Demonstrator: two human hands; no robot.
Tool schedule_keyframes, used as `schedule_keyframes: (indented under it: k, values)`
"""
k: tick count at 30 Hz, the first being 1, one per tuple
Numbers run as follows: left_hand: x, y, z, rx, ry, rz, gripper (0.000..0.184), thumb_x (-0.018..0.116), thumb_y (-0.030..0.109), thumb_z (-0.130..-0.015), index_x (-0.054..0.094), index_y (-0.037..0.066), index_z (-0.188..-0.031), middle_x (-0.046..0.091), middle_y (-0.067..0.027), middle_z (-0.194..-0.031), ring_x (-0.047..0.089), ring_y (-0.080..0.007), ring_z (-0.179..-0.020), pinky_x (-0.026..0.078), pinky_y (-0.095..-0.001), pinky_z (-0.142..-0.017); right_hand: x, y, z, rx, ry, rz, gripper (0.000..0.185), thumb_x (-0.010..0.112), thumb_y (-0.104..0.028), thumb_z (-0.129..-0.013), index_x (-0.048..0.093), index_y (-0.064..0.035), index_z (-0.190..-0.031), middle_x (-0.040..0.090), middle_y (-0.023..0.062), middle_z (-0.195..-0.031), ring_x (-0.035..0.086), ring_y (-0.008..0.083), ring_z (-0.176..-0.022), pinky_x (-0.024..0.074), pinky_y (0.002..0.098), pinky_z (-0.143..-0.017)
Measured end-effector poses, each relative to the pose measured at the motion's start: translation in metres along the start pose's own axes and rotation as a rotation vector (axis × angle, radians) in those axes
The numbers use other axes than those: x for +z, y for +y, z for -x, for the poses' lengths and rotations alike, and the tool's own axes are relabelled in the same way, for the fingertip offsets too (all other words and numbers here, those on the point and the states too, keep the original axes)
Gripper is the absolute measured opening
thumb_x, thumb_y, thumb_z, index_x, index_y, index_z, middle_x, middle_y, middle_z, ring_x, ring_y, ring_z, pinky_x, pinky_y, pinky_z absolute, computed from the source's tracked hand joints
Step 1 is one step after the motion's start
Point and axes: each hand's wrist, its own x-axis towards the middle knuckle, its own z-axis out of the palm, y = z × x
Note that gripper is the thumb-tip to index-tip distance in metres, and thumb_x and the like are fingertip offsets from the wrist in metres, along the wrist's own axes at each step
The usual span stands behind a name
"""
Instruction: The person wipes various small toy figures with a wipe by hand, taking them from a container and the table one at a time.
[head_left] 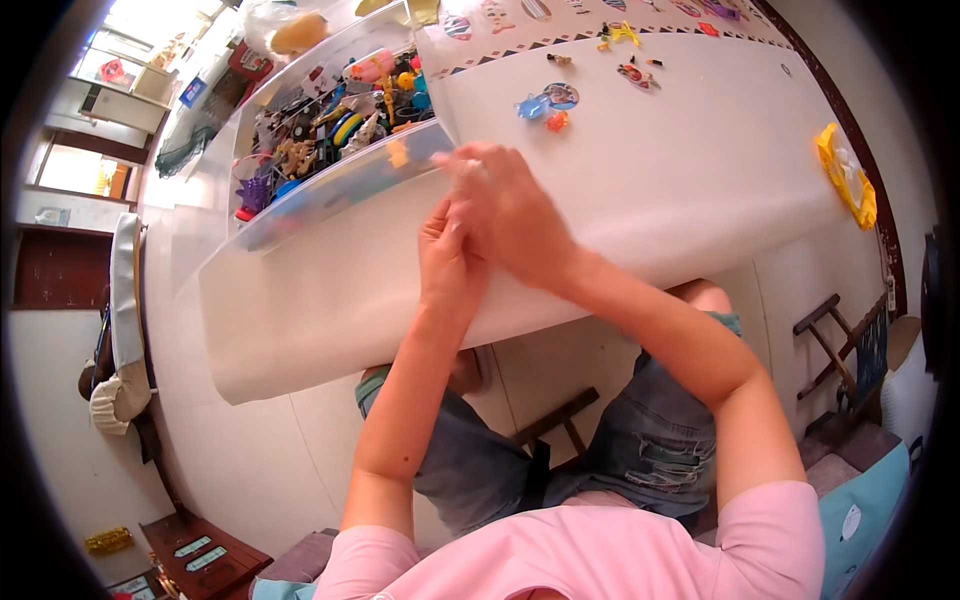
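My left hand (pixel 450 262) is raised over the front edge of the white-covered table, its thumb and fingers pinched together. Whatever they hold, if anything, is hidden. Close against it is my right hand (pixel 515 215), overlapping the left fingertips and blurred by motion, so its grip is unclear. Just left of the hands stands a clear plastic bin (pixel 345 185) full of small mixed toys. A small orange piece (pixel 398 153) shows at the bin's near wall.
Farther back on the table (pixel 680 150) lie a blue toy piece (pixel 532 107), an orange-red piece (pixel 557 121), a round picture disc (pixel 563 95) and a yellow toy (pixel 624 33). A yellow packet (pixel 846 178) lies at the right edge. A folding stool (pixel 845 345) stands right.
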Motion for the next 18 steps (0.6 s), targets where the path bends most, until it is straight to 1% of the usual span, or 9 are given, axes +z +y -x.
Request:
schedule_keyframes:
  k: [1, 2, 5, 8, 11, 12, 15, 18]
  values:
    - [0.0, 0.003, -0.002, -0.004, 0.038, 0.014, 0.022, 0.05, 0.013, -0.09, 0.055, 0.001, -0.108, 0.061, -0.0075, -0.099, 0.06, -0.0143, -0.09, 0.049, -0.028, -0.082, 0.006, -0.004, 0.003, -0.136, 0.101, 0.166, 0.027, 0.056, -0.015, -0.082, 0.058, -0.0053, -0.106, 0.051, 0.0128, -0.103, 0.049, 0.0286, -0.095, 0.0455, 0.0362, -0.076]
    - [-0.005, 0.005, -0.004, -0.006, -0.039, 0.026, 0.023, 0.05, 0.013, -0.09, 0.055, 0.001, -0.109, 0.061, -0.0082, -0.101, 0.059, -0.0151, -0.092, 0.049, -0.0288, -0.084, 0.002, -0.006, 0.001, -0.131, 0.087, 0.117, 0.024, 0.057, -0.016, -0.082, 0.058, -0.0048, -0.103, 0.051, 0.0116, -0.099, 0.051, 0.0275, -0.088, 0.0455, 0.0345, -0.076]
    - [-0.022, 0.005, -0.005, -0.004, -0.248, 0.077, 0.026, 0.049, 0.016, -0.091, 0.055, 0.0, -0.111, 0.059, -0.0101, -0.107, 0.057, -0.0173, -0.098, 0.047, -0.0313, -0.088, -0.004, 0.004, -0.01, -0.092, 0.089, -0.015, 0.02, 0.053, -0.019, -0.084, 0.06, -0.003, -0.094, 0.054, 0.0107, -0.088, 0.052, 0.0263, -0.079, 0.0454, 0.0334, -0.072]
    - [-0.005, 0.005, -0.001, 0.005, -0.203, -0.036, 0.027, 0.049, 0.018, -0.091, 0.055, 0.0, -0.11, 0.058, -0.0107, -0.11, 0.056, -0.0189, -0.101, 0.047, -0.0344, -0.09, -0.023, 0.017, -0.023, 0.371, -0.085, -0.422, 0.029, 0.045, -0.026, -0.089, 0.061, -0.0015, -0.084, 0.055, 0.0092, -0.072, 0.053, 0.0223, -0.066, 0.0443, 0.031, -0.067]
    - [0.006, 0.012, 0.004, 0.03, -0.218, 0.074, 0.026, 0.047, 0.018, -0.092, 0.056, 0.0, -0.109, 0.058, -0.0109, -0.111, 0.057, -0.0199, -0.102, 0.047, -0.0362, -0.09, -0.027, 0.038, -0.024, 0.575, -0.089, -0.509, 0.042, 0.039, -0.032, -0.092, 0.061, -0.0002, -0.077, 0.053, 0.0068, -0.06, 0.051, 0.0175, -0.058, 0.0426, 0.029, -0.063]
    - [0.005, 0.013, 0.003, 0.022, -0.207, 0.045, 0.027, 0.047, 0.018, -0.092, 0.055, 0.0, -0.109, 0.058, -0.011, -0.111, 0.057, -0.0201, -0.101, 0.047, -0.0363, -0.089, -0.031, 0.04, -0.025, 0.62, -0.141, -0.601, 0.043, 0.038, -0.036, -0.093, 0.061, -0.0005, -0.084, 0.055, 0.0066, -0.07, 0.051, 0.0141, -0.064, 0.0423, 0.0278, -0.063]
    - [-0.002, 0.016, -0.001, 0.031, -0.134, -0.012, 0.028, 0.045, 0.02, -0.093, 0.055, 0.0, -0.11, 0.058, -0.0111, -0.111, 0.057, -0.0202, -0.1, 0.048, -0.0365, -0.088, -0.033, 0.022, -0.022, 0.565, -0.081, -0.807, 0.036, 0.045, -0.035, -0.091, 0.059, -0.0014, -0.093, 0.053, 0.0061, -0.078, 0.049, 0.0136, -0.068, 0.0426, 0.0263, -0.064]
    - [-0.007, 0.017, -0.006, 0.039, -0.083, -0.079, 0.029, 0.044, 0.021, -0.093, 0.054, 0.0, -0.11, 0.059, -0.0106, -0.109, 0.058, -0.0197, -0.099, 0.049, -0.0355, -0.086, -0.034, 0.008, -0.017, 0.191, -0.072, -0.363, 0.028, 0.055, -0.028, -0.087, 0.056, -0.0023, -0.097, 0.054, 0.0063, -0.088, 0.051, 0.0129, -0.075, 0.0438, 0.0262, -0.066]
